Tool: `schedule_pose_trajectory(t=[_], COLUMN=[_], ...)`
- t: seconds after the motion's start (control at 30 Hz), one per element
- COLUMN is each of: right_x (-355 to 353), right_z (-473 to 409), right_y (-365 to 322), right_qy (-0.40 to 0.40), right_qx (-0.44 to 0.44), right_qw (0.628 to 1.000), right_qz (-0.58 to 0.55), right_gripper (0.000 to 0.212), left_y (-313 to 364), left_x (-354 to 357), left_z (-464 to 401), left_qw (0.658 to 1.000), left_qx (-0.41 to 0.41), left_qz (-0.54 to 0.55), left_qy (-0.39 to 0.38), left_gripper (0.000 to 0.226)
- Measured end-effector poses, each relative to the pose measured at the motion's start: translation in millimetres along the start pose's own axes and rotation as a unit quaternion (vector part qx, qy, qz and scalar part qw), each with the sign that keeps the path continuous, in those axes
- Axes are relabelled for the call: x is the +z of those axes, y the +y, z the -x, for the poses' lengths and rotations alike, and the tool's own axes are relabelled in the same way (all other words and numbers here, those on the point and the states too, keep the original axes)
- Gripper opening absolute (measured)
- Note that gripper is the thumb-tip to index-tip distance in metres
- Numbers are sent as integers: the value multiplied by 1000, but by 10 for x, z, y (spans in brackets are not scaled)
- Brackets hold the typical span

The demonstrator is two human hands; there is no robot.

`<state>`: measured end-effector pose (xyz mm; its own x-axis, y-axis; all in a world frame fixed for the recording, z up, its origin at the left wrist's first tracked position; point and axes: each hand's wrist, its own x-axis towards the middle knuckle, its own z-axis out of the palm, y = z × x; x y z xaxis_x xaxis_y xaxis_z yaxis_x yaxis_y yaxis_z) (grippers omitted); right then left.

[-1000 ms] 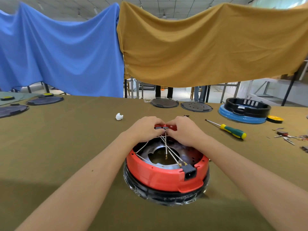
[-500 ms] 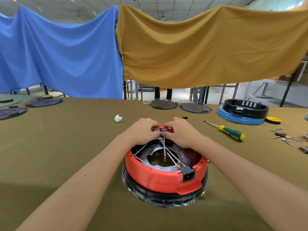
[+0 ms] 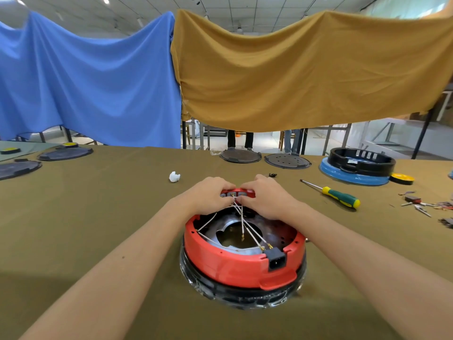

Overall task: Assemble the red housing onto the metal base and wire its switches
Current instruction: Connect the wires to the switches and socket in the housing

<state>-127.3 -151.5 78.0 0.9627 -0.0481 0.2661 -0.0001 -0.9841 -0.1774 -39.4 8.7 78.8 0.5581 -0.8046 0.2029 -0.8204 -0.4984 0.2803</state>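
A round red housing (image 3: pixel 235 266) sits on a shiny metal base (image 3: pixel 245 296) in front of me on the olive cloth. Inside it I see a metal plate (image 3: pixel 215 231) with a central opening, and a black power socket (image 3: pixel 277 260) on the near rim. At the far rim, my left hand (image 3: pixel 210 195) and my right hand (image 3: pixel 267 195) both grip a small red switch panel (image 3: pixel 236 193) with grey switches. Thin white wires (image 3: pixel 247 229) run from the panel down across the opening. My fingertips hide the panel's ends.
A green-and-yellow screwdriver (image 3: pixel 338 196) lies to the right. Further right lie small loose metal parts (image 3: pixel 421 206). At the back stand a black ring on a blue base (image 3: pixel 358 165), dark round lids (image 3: pixel 288 160) and a white scrap (image 3: pixel 174 177). Cloths hang behind.
Both hands stay on the switch panel at the far rim and have shifted only slightly. The camera has tilted a little.
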Motion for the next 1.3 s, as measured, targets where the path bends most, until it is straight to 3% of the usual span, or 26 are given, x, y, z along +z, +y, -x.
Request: schedule_pose_trajectory(t=[0.13, 0.23, 0.43, 0.5, 0.57, 0.67, 0.9, 1.2, 1.3], right_x=[-15, 0, 23, 0, -39, -82, -67, -33, -20], right_z=[15, 41, 56, 55, 32, -11, -22, -3, 2], right_y=[10, 22, 9, -14, -53, -123, -121, -107, -92], right_qy=[2, 2, 19, 55, 70, 29, 1, 13, 20], right_qx=[-5, 5, -7, -46, -108, -159, -248, -258, -251], right_qw=[1000, 1000, 1000, 997, 990, 982, 943, 944, 949], right_qz=[-6, -3, 7, 21, 52, 97, 223, 204, 191], right_gripper=[32, 32, 40, 45, 35, 23, 23, 28, 29], left_y=[13, -9, -11, -2, -10, -13, -14, 9, 26], left_x=[-3, -11, 27, 19, 23, 32, 47, 40, 32], left_z=[9, 46, 113, 124, 134, 147, 141, 159, 181], left_qw=[1000, 1000, 999, 1000, 1000, 999, 999, 998, 998], left_qx=[-5, -22, 2, 4, 8, 4, 1, -1, -10], left_qz=[-1, 12, -31, -22, -3, 15, 16, 26, 36], left_qy=[-3, 14, 21, 17, 26, 48, 52, 57, 58], left_gripper=[27, 53, 35, 31, 21, 14, 4, 8, 25])
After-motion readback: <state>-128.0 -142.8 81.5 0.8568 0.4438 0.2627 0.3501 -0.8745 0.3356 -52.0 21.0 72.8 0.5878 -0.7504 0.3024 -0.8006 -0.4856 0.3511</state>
